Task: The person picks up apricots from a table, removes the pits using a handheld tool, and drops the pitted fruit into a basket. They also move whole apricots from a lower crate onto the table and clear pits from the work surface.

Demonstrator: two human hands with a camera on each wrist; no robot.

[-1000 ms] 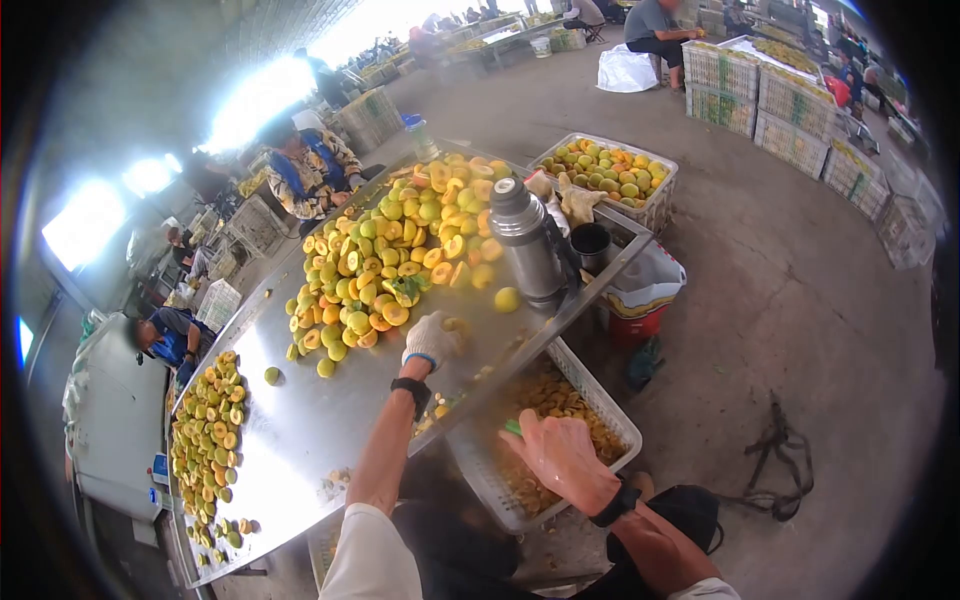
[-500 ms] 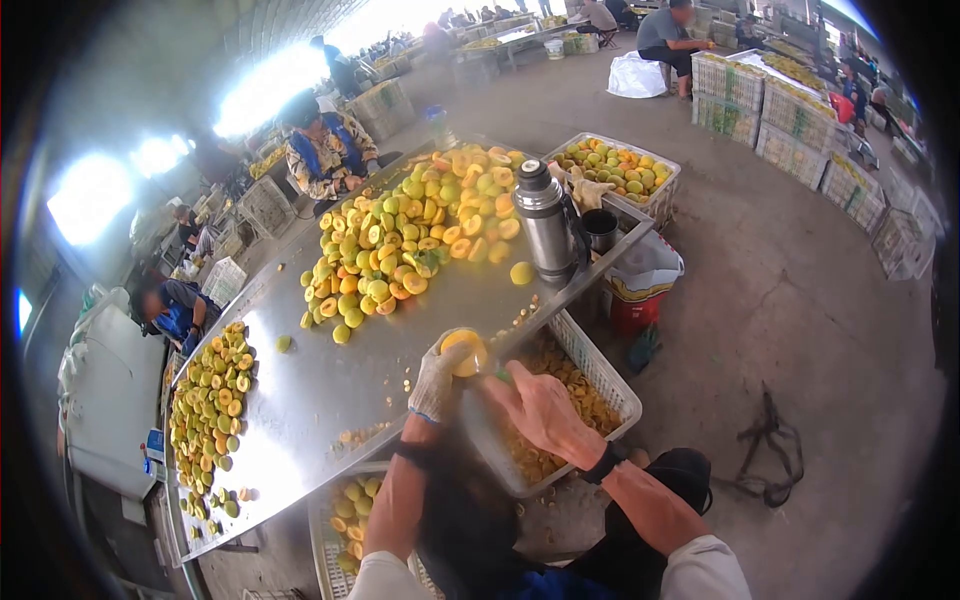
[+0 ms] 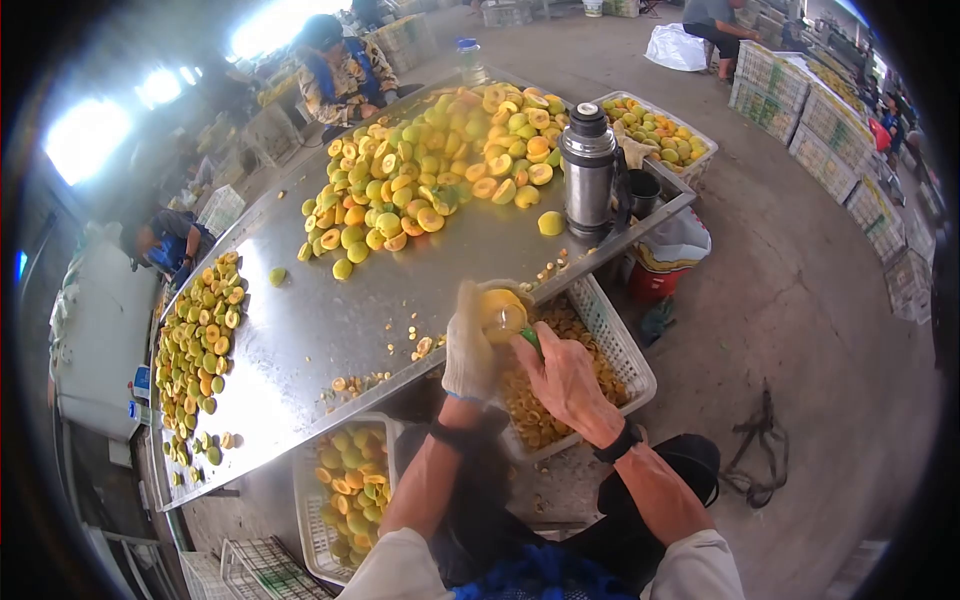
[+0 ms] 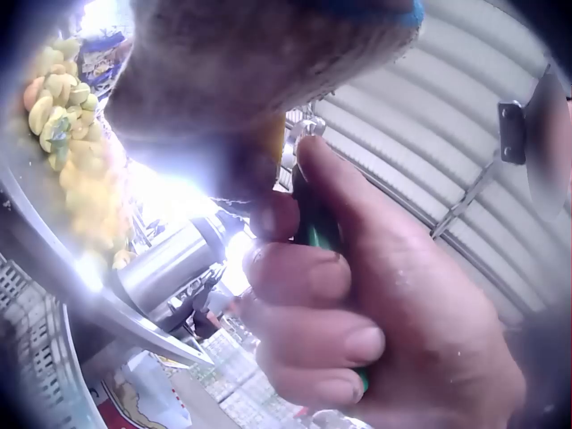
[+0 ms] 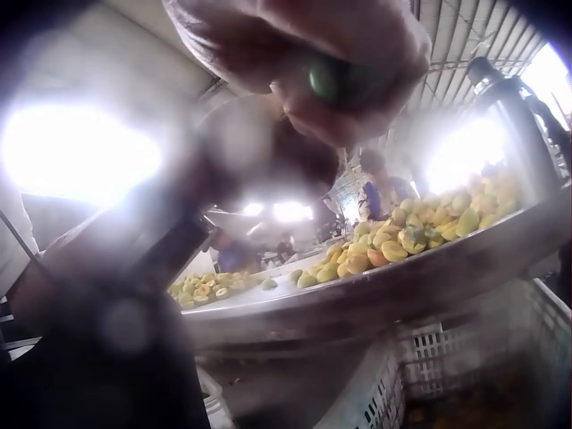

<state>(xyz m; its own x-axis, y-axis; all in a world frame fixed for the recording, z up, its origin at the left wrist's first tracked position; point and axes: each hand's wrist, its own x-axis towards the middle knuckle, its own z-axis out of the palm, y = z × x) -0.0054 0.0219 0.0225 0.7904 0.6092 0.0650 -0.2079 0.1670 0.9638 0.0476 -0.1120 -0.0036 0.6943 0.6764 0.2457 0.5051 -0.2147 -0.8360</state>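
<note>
In the head view, my left hand [image 3: 468, 350], in a whitish knit glove, holds a yellow peach half [image 3: 502, 312] with its cut face showing. My bare right hand [image 3: 570, 375] grips a green-handled tool [image 3: 532, 340], its metal tip against the cut face. The left wrist view shows the right fingers curled round the green handle [image 4: 322, 228], with the thumb along its top; the glove hides most of the fruit. Both hands are over a white crate [image 3: 640, 378] of small brownish-orange pieces, just off the metal table's [image 3: 370, 300] near edge.
A large heap of peach halves [image 3: 400, 190] covers the table's far side; a smaller pile [image 3: 200, 350] lies left. A steel thermos [image 3: 590, 175] and a dark cup [image 3: 643, 190] stand at the right edge. Another fruit crate [image 3: 308, 500] sits below left. People work beyond.
My left hand has come back from beside the heap with a peach half, meeting the tool in my right hand over the crate. The head view has shifted slightly.
</note>
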